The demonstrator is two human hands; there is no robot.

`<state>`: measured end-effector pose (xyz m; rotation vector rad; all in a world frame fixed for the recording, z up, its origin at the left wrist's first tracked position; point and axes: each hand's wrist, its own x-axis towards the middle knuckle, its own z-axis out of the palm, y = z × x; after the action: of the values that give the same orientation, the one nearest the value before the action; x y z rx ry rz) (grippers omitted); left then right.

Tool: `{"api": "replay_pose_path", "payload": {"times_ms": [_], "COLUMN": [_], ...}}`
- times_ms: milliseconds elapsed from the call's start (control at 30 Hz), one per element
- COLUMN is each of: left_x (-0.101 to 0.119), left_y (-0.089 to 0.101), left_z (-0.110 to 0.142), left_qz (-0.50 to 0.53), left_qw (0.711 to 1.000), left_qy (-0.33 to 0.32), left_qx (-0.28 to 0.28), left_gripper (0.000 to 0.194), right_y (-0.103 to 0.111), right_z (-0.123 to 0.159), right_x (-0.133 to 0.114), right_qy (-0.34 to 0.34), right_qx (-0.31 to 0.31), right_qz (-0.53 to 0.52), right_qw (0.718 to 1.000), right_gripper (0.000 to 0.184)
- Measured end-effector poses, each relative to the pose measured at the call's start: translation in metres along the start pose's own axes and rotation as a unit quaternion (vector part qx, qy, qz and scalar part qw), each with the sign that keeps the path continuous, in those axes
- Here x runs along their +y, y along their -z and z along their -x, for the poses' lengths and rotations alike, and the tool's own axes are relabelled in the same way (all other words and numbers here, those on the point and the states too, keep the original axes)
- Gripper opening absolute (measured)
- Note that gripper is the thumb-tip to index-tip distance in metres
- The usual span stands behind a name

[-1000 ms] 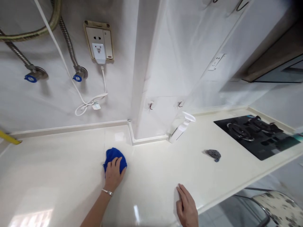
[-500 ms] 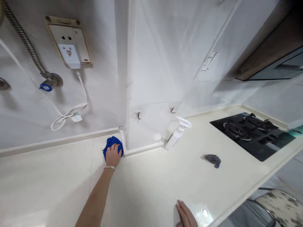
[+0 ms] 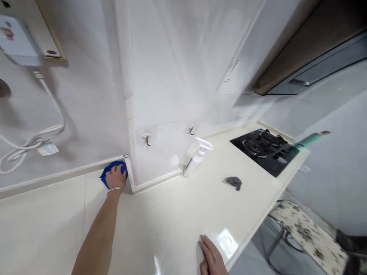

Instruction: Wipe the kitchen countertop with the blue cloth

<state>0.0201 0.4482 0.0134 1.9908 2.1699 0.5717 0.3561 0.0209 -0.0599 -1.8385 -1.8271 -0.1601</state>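
The left hand (image 3: 115,177) and right hand (image 3: 211,256) are bare, with long fingers; the bare left forearm (image 3: 96,238) narrows to a wrist wearing a thin silver bracelet (image 3: 115,190).

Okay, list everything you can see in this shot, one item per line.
Countertop: one, cream, across the lower view
Cloth: one, blue, on the countertop in the corner
Spray bottle: one, white, on the countertop by the wall
Scouring pad: one, grey, on the countertop
Gas hob: one, black, set in the countertop
Wall hooks: two, dark, on the wall
Plug: one, white, top left on the wall
Cable: one, white, looped on the wall
Stool: one, speckled cream, beyond the counter edge
Left hand: one, on the cloth, wearing a silver bracelet
Right hand: one, flat on the countertop
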Motion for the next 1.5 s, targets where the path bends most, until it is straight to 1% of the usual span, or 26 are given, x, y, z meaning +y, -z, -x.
{"api": "replay_pose_path", "payload": {"times_ms": [67, 133, 233, 333, 400, 467, 567, 633, 700, 733, 767, 833, 900, 967, 1033, 1100, 1167, 1233, 1267, 1333, 1400, 1433, 1500], "left_x": [-0.002, -0.007, -0.013, -0.008, 0.005, 0.024, 0.053, 0.065, 0.064, 0.060, 0.053, 0.035, 0.019, 0.008, 0.007, 0.012, 0.021, 0.033, 0.040, 0.055, 0.070, 0.076, 0.088], "left_y": [0.003, 0.005, 0.009, 0.012, 0.013, 0.013, 0.011, 0.011, 0.013, 0.014, 0.015, 0.016, 0.014, 0.012, 0.011, 0.014, 0.024, 0.040, 0.051, 0.072, 0.091, 0.099, 0.110], "left_z": [0.016, 0.043, 0.100, 0.164, 0.206, 0.245, 0.296, 0.320, 0.335, 0.340, 0.343, 0.346, 0.348, 0.348, 0.347, 0.341, 0.330, 0.316, 0.308, 0.290, 0.273, 0.264, 0.249], "left_qz": [0.003, 0.000, -0.016, -0.038, -0.043, -0.029, 0.026, 0.081, 0.132, 0.153, 0.173, 0.204, 0.221, 0.222, 0.215, 0.205, 0.195, 0.216, 0.246, 0.318, 0.374, 0.394, 0.436], "left_qw": [1.000, 0.999, 0.994, 0.988, 0.984, 0.981, 0.974, 0.960, 0.937, 0.925, 0.917, 0.913, 0.917, 0.922, 0.927, 0.933, 0.940, 0.940, 0.936, 0.918, 0.898, 0.890, 0.871], "left_qy": [-0.020, -0.049, -0.098, -0.138, -0.164, -0.191, -0.225, -0.262, -0.312, -0.331, -0.340, -0.330, -0.309, -0.297, -0.287, -0.264, -0.239, -0.209, -0.193, -0.161, -0.145, -0.139, -0.116], "left_qx": [0.003, 0.019, 0.056, 0.065, 0.053, 0.033, -0.005, -0.046, -0.091, -0.109, -0.120, -0.127, -0.121, -0.112, -0.111, -0.129, -0.146, -0.158, -0.163, -0.175, -0.182, -0.184, -0.196], "left_gripper": [0.050, 0.049, 0.048, 0.048, 0.047, 0.044, 0.045, 0.056, 0.072, 0.076, 0.077, 0.068, 0.057, 0.046, 0.034, 0.025, 0.021, 0.022, 0.022, 0.023, 0.027, 0.031, 0.042], "right_y": [0.003, 0.005, 0.006, 0.005, 0.003, -0.001, -0.011, -0.017, -0.017, -0.015, -0.012, -0.004, 0.001, -0.001, -0.008, -0.017, -0.021, -0.018, -0.014, -0.002, 0.011, 0.017, 0.027], "right_z": [-0.003, -0.006, -0.009, -0.009, -0.008, -0.007, -0.005, -0.005, -0.005, -0.006, -0.007, -0.013, -0.021, -0.030, -0.038, -0.046, -0.055, -0.066, -0.073, -0.090, -0.108, -0.117, -0.132], "right_x": [-0.004, -0.008, -0.012, -0.013, -0.013, -0.012, -0.012, -0.017, -0.027, -0.034, -0.042, -0.060, -0.076, -0.088, -0.094, -0.094, -0.090, -0.087, -0.087, -0.090, -0.097, -0.100, -0.108], "right_qy": [-0.005, -0.014, -0.030, -0.029, -0.029, -0.030, -0.025, -0.039, -0.059, -0.063, -0.059, -0.032, -0.004, -0.002, -0.027, -0.059, -0.091, -0.128, -0.147, -0.177, -0.201, -0.217, -0.254], "right_qx": [-0.003, -0.003, -0.007, -0.009, -0.006, 0.003, 0.024, 0.038, 0.030, 0.013, -0.010, -0.059, -0.089, -0.091, -0.073, -0.055, -0.056, -0.074, -0.082, -0.085, -0.090, -0.103, -0.147], "right_qz": [0.004, -0.006, -0.024, -0.026, -0.023, -0.022, -0.032, -0.047, -0.072, -0.090, -0.112, -0.167, -0.222, -0.253, -0.266, -0.287, -0.335, -0.402, -0.437, -0.492, -0.528, -0.543, -0.576], "right_qw": [1.000, 1.000, 0.999, 0.999, 0.999, 0.999, 0.999, 0.997, 0.995, 0.994, 0.992, 0.984, 0.971, 0.963, 0.961, 0.954, 0.936, 0.904, 0.884, 0.848, 0.820, 0.805, 0.763], "right_gripper": [0.064, 0.063, 0.063, 0.064, 0.064, 0.064, 0.065, 0.065, 0.065, 0.067, 0.068, 0.072, 0.074, 0.073, 0.071, 0.063, 0.045, 0.028, 0.026, 0.033, 0.043, 0.047, 0.054]}}
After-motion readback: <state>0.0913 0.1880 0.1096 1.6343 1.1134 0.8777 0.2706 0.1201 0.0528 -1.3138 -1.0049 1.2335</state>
